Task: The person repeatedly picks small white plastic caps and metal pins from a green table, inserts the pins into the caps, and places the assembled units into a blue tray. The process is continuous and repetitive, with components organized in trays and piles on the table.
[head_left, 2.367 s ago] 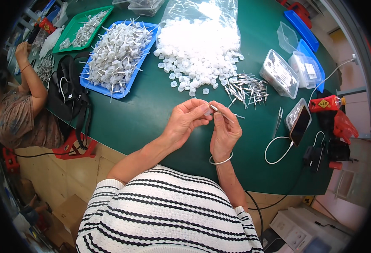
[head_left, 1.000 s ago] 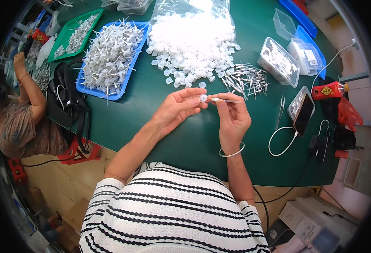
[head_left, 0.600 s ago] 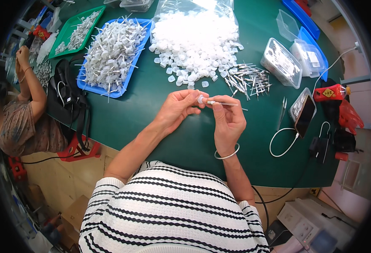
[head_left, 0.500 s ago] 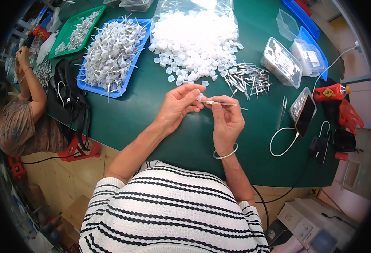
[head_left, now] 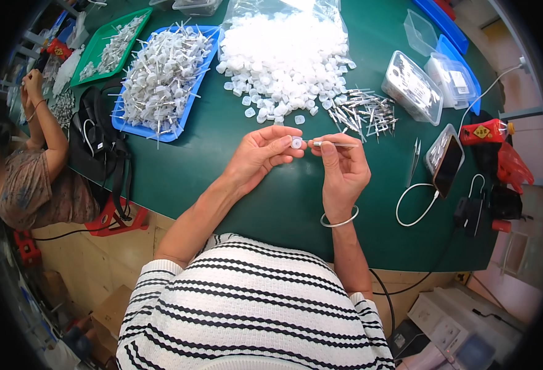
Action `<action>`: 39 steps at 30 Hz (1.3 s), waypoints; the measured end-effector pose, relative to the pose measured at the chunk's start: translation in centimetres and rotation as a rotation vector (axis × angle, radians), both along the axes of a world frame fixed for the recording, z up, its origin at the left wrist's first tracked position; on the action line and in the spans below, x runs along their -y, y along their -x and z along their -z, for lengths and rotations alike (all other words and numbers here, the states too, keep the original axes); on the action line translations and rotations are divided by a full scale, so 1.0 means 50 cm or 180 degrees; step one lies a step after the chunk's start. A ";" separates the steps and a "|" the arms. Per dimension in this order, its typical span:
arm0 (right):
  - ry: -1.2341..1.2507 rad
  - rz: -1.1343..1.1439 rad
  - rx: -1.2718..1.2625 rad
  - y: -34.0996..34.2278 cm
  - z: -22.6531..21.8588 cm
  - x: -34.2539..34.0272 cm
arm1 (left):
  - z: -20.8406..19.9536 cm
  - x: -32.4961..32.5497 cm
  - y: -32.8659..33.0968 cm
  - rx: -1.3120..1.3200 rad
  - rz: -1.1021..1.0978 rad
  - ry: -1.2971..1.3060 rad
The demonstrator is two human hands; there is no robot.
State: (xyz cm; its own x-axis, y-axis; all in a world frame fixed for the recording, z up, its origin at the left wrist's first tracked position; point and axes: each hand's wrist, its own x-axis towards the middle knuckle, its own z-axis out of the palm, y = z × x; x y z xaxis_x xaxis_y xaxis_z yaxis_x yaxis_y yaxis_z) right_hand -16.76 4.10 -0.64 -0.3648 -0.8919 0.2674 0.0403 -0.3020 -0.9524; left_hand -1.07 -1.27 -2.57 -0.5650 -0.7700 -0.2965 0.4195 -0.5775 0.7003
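Observation:
Between the thumb and fingers of my left hand (head_left: 260, 152) is a small white plastic cap (head_left: 296, 142), its round hollow side showing. My right hand (head_left: 343, 168) pinches a thin metal rod (head_left: 336, 145) that lies nearly level, one end pointing at the cap. A small gap separates the rod's tip from the cap. Beyond my hands lies a heap of loose white caps (head_left: 283, 68), spilling from a clear plastic bag (head_left: 330, 9). Right of the heap is a pile of similar metal rods (head_left: 370, 114).
A blue tray (head_left: 179, 132) holds many caps with rods in them; a green tray (head_left: 80, 68) stands further left. Tweezers (head_left: 414, 161), a phone (head_left: 447, 165) on a clear box and a white cable (head_left: 407, 223) lie right. Another person (head_left: 43, 179) sits far left beside a black bag (head_left: 95, 132).
My right hand has moved right and slightly up, drawing the rod away from the cap. The cap has turned, so its round hollow side shows more.

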 end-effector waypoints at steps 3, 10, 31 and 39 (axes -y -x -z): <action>-0.0108 0.0070 -0.0320 0.004 0.003 -0.003 | 0.003 -0.001 0.002 -0.0011 -0.0003 -0.0062; -0.0081 0.0159 -0.0482 -0.001 0.003 -0.002 | 0.007 -0.001 0.003 -0.0080 0.0014 -0.0107; -0.0118 0.0167 -0.0941 0.000 -0.005 -0.005 | 0.006 -0.003 0.005 -0.0032 0.0048 -0.0115; -0.0086 0.0165 -0.1250 0.004 -0.011 -0.003 | 0.012 -0.002 0.004 -0.0077 0.0048 -0.0090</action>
State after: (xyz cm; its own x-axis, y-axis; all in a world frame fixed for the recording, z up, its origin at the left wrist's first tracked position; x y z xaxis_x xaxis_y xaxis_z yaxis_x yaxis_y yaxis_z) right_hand -16.95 4.26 -0.08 -0.2841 -0.8836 0.3723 -0.3433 -0.2688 -0.8999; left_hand -1.29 -1.17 -3.15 -0.5839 -0.7528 -0.3040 0.4273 -0.6034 0.6733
